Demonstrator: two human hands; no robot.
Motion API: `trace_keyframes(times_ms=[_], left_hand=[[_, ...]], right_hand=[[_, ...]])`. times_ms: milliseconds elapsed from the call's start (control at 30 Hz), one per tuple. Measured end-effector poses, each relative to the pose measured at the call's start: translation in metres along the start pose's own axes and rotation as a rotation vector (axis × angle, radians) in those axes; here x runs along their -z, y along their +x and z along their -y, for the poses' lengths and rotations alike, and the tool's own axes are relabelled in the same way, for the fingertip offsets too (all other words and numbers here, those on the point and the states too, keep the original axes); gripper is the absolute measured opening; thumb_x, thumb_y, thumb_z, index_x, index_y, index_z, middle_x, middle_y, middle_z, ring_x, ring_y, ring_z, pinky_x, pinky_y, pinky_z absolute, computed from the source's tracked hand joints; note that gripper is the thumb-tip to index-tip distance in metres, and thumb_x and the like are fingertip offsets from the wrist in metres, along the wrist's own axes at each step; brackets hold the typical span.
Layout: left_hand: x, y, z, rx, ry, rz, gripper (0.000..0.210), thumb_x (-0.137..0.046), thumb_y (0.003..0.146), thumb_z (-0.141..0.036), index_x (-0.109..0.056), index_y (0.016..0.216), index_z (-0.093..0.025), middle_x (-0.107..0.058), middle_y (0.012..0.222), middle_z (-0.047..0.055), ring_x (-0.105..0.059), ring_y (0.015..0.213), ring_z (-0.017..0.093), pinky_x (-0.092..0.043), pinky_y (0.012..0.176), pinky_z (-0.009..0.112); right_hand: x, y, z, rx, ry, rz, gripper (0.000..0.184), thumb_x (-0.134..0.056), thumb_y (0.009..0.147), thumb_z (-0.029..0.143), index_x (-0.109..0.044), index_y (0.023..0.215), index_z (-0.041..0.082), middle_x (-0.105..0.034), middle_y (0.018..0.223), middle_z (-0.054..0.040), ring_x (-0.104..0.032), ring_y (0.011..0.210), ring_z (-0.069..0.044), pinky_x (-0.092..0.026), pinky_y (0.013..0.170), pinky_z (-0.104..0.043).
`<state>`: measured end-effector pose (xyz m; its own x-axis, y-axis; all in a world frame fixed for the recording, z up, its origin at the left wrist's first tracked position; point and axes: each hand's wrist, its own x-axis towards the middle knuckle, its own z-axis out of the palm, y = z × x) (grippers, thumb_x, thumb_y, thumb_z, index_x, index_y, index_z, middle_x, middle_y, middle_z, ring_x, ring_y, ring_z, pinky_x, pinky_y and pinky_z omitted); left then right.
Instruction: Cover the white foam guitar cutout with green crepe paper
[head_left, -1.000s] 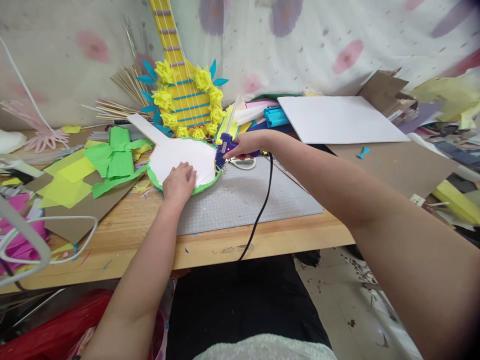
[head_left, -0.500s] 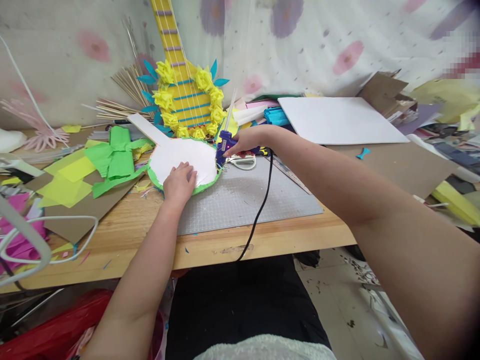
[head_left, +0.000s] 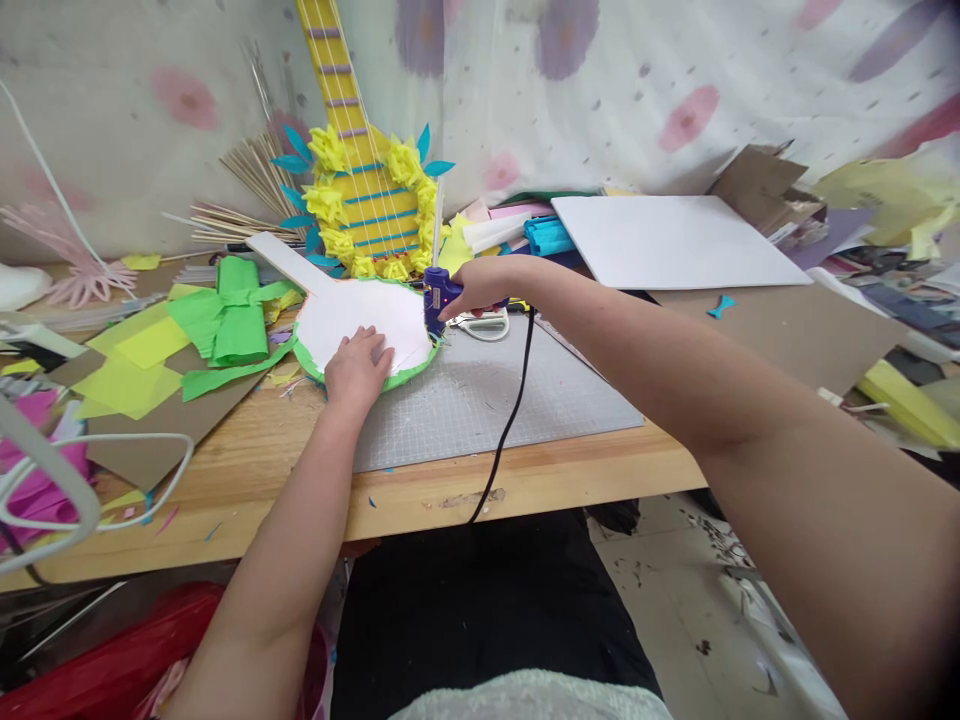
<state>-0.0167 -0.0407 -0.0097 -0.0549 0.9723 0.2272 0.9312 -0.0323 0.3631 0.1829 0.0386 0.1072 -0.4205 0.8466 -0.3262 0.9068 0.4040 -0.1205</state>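
A white banjo-shaped board (head_left: 360,310) with a long neck lies on the table, its round edge wrapped in green crepe paper (head_left: 409,375). My left hand (head_left: 360,365) rests flat on the round part, fingers stretched out. My right hand (head_left: 480,285) is wrapped round a blue hot glue gun (head_left: 436,297), a clear glue stick (head_left: 438,225) rising from its back. The gun's nozzle points down at the board's right edge; whether it touches is hidden. White-handled scissors (head_left: 486,325) lie beneath my right hand on the grey cutting mat (head_left: 480,400).
Behind the board stands a yellow paper guitar (head_left: 375,200) with yellow flowers. Green crepe paper (head_left: 240,310) and yellow sheets (head_left: 131,365) lie left. A white board (head_left: 675,240) and brown cardboard (head_left: 795,330) are at right. The gun's black cord (head_left: 510,430) hangs over the table edge.
The glue gun in my right hand has shifted slightly left along the board's right edge, and its glue stick stands more upright. My left hand stays on the board.
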Motion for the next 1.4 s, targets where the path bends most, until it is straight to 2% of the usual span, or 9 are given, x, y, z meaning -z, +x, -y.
trace_keyframes(times_ms=[300,500,733,867,1000,1100,1233,1300,1400], left_hand=[[0.001,0.001,-0.001,0.021,-0.007,0.002,0.035,-0.054,0.084,-0.03,-0.065,0.115,-0.019,-0.052,0.139,0.003,-0.041,0.134,0.021,-0.028,0.115,0.035],[-0.001,0.001,-0.001,0.025,-0.03,-0.013,0.033,-0.055,0.083,-0.03,-0.066,0.113,-0.02,-0.053,0.137,0.003,-0.042,0.133,0.022,-0.03,0.114,0.037],[0.0,0.002,-0.001,0.015,-0.049,-0.005,0.032,-0.054,0.083,-0.028,-0.066,0.112,-0.019,-0.053,0.137,0.004,-0.041,0.134,0.021,-0.027,0.116,0.037],[0.0,0.002,-0.001,0.02,-0.034,0.01,0.033,-0.054,0.084,-0.028,-0.065,0.113,-0.019,-0.053,0.138,0.004,-0.041,0.134,0.02,-0.027,0.116,0.035],[0.0,0.002,-0.001,0.012,-0.027,0.011,0.036,-0.053,0.084,-0.028,-0.063,0.117,-0.018,-0.053,0.138,0.005,-0.04,0.135,0.02,-0.026,0.116,0.035],[-0.001,0.001,0.0,0.003,-0.027,0.01,0.038,-0.052,0.085,-0.028,-0.062,0.119,-0.017,-0.052,0.138,0.006,-0.041,0.134,0.02,-0.027,0.115,0.035],[-0.003,0.001,0.003,-0.033,-0.03,-0.02,0.038,-0.049,0.086,-0.03,-0.063,0.118,-0.016,-0.052,0.138,0.007,-0.041,0.134,0.019,-0.026,0.115,0.036],[-0.005,0.001,0.004,-0.04,-0.028,-0.034,0.037,-0.048,0.086,-0.03,-0.064,0.117,-0.017,-0.053,0.138,0.007,-0.042,0.134,0.019,-0.026,0.115,0.036],[-0.006,0.001,0.004,-0.044,-0.033,-0.046,0.036,-0.048,0.085,-0.03,-0.064,0.115,-0.018,-0.054,0.137,0.006,-0.043,0.132,0.019,-0.028,0.114,0.036]], right_hand=[[-0.007,0.017,-0.007,0.03,0.029,-0.091,0.043,-0.073,0.068,0.056,-0.066,0.07,0.014,-0.062,0.063,-0.0047,-0.064,0.07,-0.02,-0.045,0.063,-0.029],[-0.01,0.027,-0.014,0.164,-0.008,-0.175,0.04,-0.075,0.066,0.054,-0.066,0.067,0.015,-0.059,0.055,-0.0022,-0.063,0.065,-0.018,-0.045,0.062,-0.028],[-0.008,0.016,-0.006,0.017,-0.045,-0.203,0.04,-0.073,0.069,0.053,-0.068,0.074,0.014,-0.062,0.062,-0.0068,-0.066,0.076,-0.024,-0.046,0.066,-0.031],[-0.011,0.01,-0.009,-0.018,0.055,-0.27,0.037,-0.076,0.066,0.049,-0.067,0.076,0.015,-0.061,0.062,-0.0052,-0.066,0.077,-0.023,-0.046,0.067,-0.029],[-0.021,0.003,-0.024,0.022,0.318,-0.331,0.034,-0.075,0.069,0.047,-0.065,0.081,0.017,-0.061,0.059,-0.0012,-0.062,0.063,-0.016,-0.045,0.058,-0.024],[-0.036,-0.008,-0.041,-0.001,0.626,-0.408,0.034,-0.068,0.076,0.047,-0.063,0.089,0.016,-0.066,0.066,-0.0029,-0.055,0.049,-0.011,-0.043,0.049,-0.022],[-0.076,-0.027,-0.071,-0.076,0.952,-0.646,0.032,-0.063,0.08,0.047,-0.06,0.088,0.016,-0.068,0.075,-0.0052,-0.047,0.042,-0.006,-0.039,0.042,-0.021],[-0.102,-0.037,-0.088,-0.152,1.017,-0.767,0.031,-0.06,0.082,0.047,-0.06,0.084,0.016,-0.069,0.076,-0.0058,-0.047,0.043,-0.006,-0.041,0.044,-0.021],[-0.135,-0.049,-0.111,-0.292,0.978,-0.833,0.032,-0.056,0.083,0.047,-0.061,0.079,0.016,-0.069,0.078,-0.0077,-0.048,0.044,-0.01,-0.045,0.048,-0.027]])
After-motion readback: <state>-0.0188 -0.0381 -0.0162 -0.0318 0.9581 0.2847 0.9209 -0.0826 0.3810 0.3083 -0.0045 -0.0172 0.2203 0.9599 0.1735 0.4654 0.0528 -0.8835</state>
